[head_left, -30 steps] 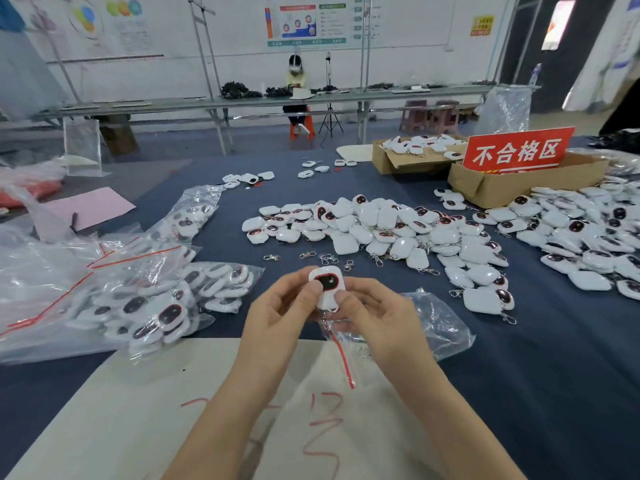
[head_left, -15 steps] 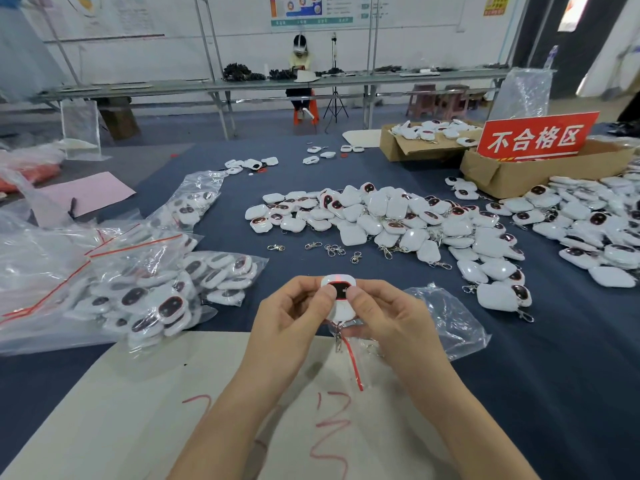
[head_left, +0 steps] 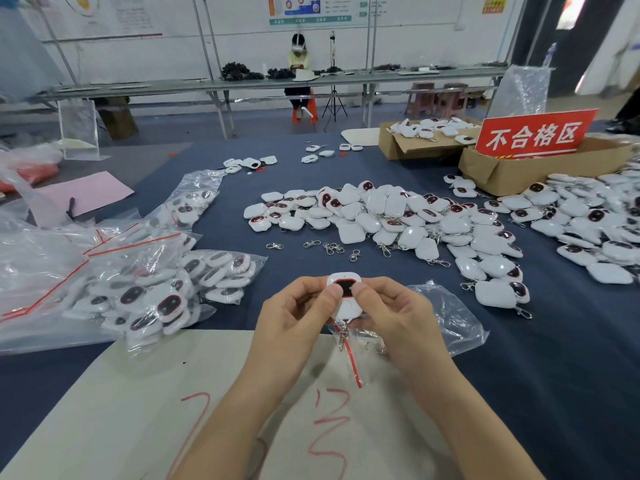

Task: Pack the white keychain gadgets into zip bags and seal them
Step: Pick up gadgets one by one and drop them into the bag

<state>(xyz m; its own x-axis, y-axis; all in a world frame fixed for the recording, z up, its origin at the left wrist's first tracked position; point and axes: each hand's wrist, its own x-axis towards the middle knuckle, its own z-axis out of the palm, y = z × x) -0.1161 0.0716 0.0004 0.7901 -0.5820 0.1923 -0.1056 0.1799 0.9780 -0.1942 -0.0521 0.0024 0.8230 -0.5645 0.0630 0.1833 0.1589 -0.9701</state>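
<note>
A desk (head_left: 540, 393) covered in dark blue cloth fills most of the view, and a pale sheet (head_left: 104, 420) with red scrawled marks lies on its near edge under the person's forearms. Across the middle of the desk sprawls a broad heap of white keychain gadgets (head_left: 384, 216), some lying face up with their dark, red-rimmed screens showing, and a second heap (head_left: 595, 223) runs off the right edge. To the left lie filled zip bags (head_left: 156, 292) with red seal lines, packed with the same gadgets, one overlapping another. At the far right stand two cardboard boxes (head_left: 512, 174), the farther one holding more gadgets, the nearer one carrying a red sign (head_left: 535, 135) with white characters. A pink sheet (head_left: 86, 192) lies at the far left. An empty zip bag (head_left: 453, 317) lies crumpled on the cloth just beyond and beneath the right hand (head_left: 401, 320), its red seal strip (head_left: 354, 367) trailing over the pale sheet between the wrists. The left hand (head_left: 291, 323) and the right hand meet above the near edge of the desk, and together they hold one white gadget (head_left: 346, 304) upright, screen toward the camera: the fingers (head_left: 304, 289) of each hand are curled, with both thumbs pressed on the gadget's face at either side of the screen. A metal clasp (head_left: 343, 337) hangs from the gadget's lower end, just over the bag's mouth. Loose clasps (head_left: 329, 247) are scattered on the cloth between the heap and the hands.
</note>
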